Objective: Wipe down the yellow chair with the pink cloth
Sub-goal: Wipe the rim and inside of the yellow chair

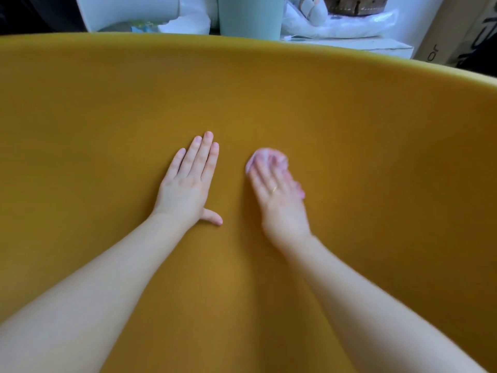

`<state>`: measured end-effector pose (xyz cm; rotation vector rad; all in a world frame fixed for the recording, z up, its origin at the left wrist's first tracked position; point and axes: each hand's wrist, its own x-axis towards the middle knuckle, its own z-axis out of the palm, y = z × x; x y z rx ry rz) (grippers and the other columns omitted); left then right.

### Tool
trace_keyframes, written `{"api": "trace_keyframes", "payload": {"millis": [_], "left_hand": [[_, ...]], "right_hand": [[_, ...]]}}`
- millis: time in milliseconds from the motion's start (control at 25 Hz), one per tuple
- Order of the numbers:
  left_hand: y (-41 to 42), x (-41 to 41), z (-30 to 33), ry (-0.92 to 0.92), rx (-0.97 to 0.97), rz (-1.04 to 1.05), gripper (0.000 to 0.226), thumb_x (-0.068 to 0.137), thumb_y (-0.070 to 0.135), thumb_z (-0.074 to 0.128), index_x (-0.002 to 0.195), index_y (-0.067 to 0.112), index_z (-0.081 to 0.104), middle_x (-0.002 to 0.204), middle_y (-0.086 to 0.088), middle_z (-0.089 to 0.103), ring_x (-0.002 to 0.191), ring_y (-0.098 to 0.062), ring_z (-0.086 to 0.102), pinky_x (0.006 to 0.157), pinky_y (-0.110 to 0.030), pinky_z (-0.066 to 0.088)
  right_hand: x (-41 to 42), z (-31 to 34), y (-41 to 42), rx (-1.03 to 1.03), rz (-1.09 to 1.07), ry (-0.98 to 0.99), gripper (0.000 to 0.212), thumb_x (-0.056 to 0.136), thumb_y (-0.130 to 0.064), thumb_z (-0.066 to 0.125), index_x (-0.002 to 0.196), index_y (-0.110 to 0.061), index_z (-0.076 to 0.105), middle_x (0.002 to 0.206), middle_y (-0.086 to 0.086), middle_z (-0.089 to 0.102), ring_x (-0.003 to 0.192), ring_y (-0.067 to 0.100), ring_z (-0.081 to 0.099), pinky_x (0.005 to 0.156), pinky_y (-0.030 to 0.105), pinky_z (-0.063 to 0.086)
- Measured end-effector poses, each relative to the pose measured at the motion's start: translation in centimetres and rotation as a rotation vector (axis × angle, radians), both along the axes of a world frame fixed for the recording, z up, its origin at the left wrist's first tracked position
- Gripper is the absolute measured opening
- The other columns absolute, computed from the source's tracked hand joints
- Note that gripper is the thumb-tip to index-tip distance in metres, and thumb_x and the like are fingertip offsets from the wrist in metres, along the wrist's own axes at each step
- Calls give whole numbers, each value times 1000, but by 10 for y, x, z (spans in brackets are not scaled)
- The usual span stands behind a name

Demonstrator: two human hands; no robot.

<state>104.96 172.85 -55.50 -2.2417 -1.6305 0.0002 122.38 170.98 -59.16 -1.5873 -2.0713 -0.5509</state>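
a head-worn camera looks down at a yellow chair (269,103), whose smooth mustard surface fills nearly the whole view, curving up to a rim at the far edge. two bare forearms reach in from the bottom. the left hand (188,181) lies flat on the chair, palm down, fingers straight and together, thumb spread out to the side, holding nothing. just beside it, to the right and apart from it, the right hand (277,192) presses a bunched pink cloth (262,154) against the chair; the cloth peeks out past the fingertips and at the hand's outer edge. this hand is blurred, so i cannot tell whether its fingers curl around the cloth or lie straight on it. a gold ring (274,189) sits on one finger. beyond the rim stand a pale green cylinder (250,16), crumpled white plastic bags (341,25) and a cardboard box (454,30).
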Motion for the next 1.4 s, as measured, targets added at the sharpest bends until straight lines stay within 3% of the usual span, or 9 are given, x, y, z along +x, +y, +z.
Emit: {"api": "trace_keyframes", "payload": {"millis": [160,200,320,480,640,800,920,1120,1400], "left_hand": [[-16,3,3,-30,-18,66,139,61,69,66,138,4,-29,153,-12,-27,145,-25,-13,118,-35,-5],[-21,3,3,-36,-28,102,137,63,69,65,137,4,-30,152,-12,-28,145,-26,-14,118,-35,-5],[-26,1,1,-66,-57,232,138,62,74,61,143,2,-24,153,-17,-25,145,-29,-15,117,-36,-5],[-15,-1,0,-57,-68,225,143,59,79,56,141,-4,-25,152,-19,-27,144,-29,-18,116,-36,-9],[-14,-3,-2,-139,-96,183,142,58,73,64,143,-1,-22,153,-15,-28,144,-26,-19,116,-33,-10],[-20,-10,9,-184,-121,141,132,66,56,73,146,5,-20,154,-10,-27,145,-22,-18,116,-31,-9],[-17,-28,28,-110,-72,157,132,66,56,73,146,6,-19,153,-14,-27,144,-27,-18,116,-35,-10],[21,-28,53,-57,92,175,149,51,69,73,143,0,-23,152,-21,-26,143,-33,-19,112,-39,-15],[29,-36,43,-102,171,84,155,35,62,82,146,-3,-5,156,-22,0,145,-33,3,113,-37,-2]], "right_hand": [[-17,-29,-55,-433,316,-163,69,78,-12,8,145,-17,24,156,0,12,142,16,0,114,34,6],[-11,-24,-55,-463,337,-148,69,78,-14,5,144,-17,24,155,0,13,142,16,2,115,34,7],[23,7,-23,-171,74,-66,61,76,-10,23,132,-8,47,143,10,44,131,32,40,104,48,39],[40,53,19,38,-199,212,70,73,7,37,141,-4,29,152,14,24,140,32,19,113,41,14],[-24,23,31,58,-10,207,72,66,-4,29,137,-7,38,147,15,35,137,39,25,112,42,11],[-68,0,17,-116,276,-5,62,79,-17,47,139,-9,35,148,9,35,137,31,29,112,40,19],[-24,33,29,15,131,-31,59,76,-9,35,134,-6,43,142,14,44,128,39,42,103,51,35],[-8,84,61,237,-234,380,73,71,7,38,142,-2,24,152,20,21,141,36,15,115,31,-3],[-80,75,73,156,228,182,61,78,-4,23,137,-5,37,147,15,35,138,34,26,115,35,3]]}}
